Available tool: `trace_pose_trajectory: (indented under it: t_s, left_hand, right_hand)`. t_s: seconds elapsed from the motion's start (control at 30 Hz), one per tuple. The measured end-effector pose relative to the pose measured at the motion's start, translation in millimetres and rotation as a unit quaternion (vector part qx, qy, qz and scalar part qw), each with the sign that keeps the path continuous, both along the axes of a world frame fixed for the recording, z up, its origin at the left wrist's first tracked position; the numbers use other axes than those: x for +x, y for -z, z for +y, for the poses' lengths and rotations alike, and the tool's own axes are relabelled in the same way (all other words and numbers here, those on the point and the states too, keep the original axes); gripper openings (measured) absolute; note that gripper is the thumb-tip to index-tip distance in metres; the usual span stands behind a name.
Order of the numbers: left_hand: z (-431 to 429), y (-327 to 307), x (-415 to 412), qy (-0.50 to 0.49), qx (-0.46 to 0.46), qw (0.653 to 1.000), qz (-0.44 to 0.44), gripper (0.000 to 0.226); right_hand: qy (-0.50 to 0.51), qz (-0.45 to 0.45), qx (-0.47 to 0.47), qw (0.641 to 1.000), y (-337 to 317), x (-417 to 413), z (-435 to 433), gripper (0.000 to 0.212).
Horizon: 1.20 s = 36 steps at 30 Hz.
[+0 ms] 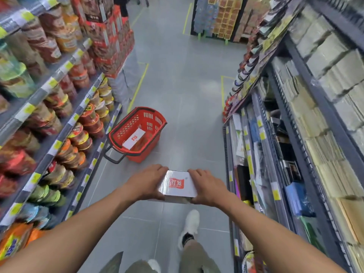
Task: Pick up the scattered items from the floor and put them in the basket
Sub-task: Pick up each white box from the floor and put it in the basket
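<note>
Between the two hands, above the aisle floor [177, 95], a white box [178, 184] with a red label is held level. Left hand [146, 181] and right hand [206, 187] are pressed to opposite ends, fingers wrapped on the edges. For a clean drop, the box should be carried forward over the red basket [137, 133] and lowered flat. One similar white box [134, 138] already lies inside, tilted. Shelves [59, 107] flank the aisle.

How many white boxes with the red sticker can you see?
2. One white box is held between the left hand and the right hand. The other box lies inside the red basket on the floor. More may be hidden beneath it.
</note>
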<state>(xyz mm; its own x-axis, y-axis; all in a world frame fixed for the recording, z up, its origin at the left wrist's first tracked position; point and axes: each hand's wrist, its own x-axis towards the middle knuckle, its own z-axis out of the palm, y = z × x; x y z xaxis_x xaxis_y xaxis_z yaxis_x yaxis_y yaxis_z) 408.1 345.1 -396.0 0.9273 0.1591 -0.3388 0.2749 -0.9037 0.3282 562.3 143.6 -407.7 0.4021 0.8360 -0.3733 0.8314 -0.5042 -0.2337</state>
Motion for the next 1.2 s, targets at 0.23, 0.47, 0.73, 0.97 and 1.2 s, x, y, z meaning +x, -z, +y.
trace_pose_trajectory:
  t_s: [0.23, 0.47, 0.73, 0.97, 1.2]
  left_hand:
    - [66.0, 13.1, 104.0, -0.032, -0.004, 0.999, 0.003, 0.087]
    - [120.6, 15.9, 187.9, -0.128, -0.048, 0.991, -0.019, 0.089]
    - [211.6, 36.1, 217.1, -0.234, -0.045, 0.971, -0.024, 0.086]
    - [311.8, 55.4, 211.3, -0.307, -0.036, 0.951, -0.008, 0.086]
    - [374.6, 76.9, 210.5, -0.382, -0.032, 0.923, -0.019, 0.097]
  right_hand:
    - [-0.026, -0.001, 0.005, 1.0, 7.7, 115.2, 71.7, 0.093]
    - [-0.103, 0.007, -0.022, 0.994, 4.0, 230.8, 159.6, 0.094]
    - [-0.195, 0.003, -0.035, 0.98, 14.6, 285.0, 295.0, 0.092]
    - [-0.269, 0.005, -0.075, 0.96, 28.8, 292.4, 432.4, 0.093]
    - [-0.323, 0.008, -0.085, 0.943, 40.8, 302.7, 533.5, 0.092]
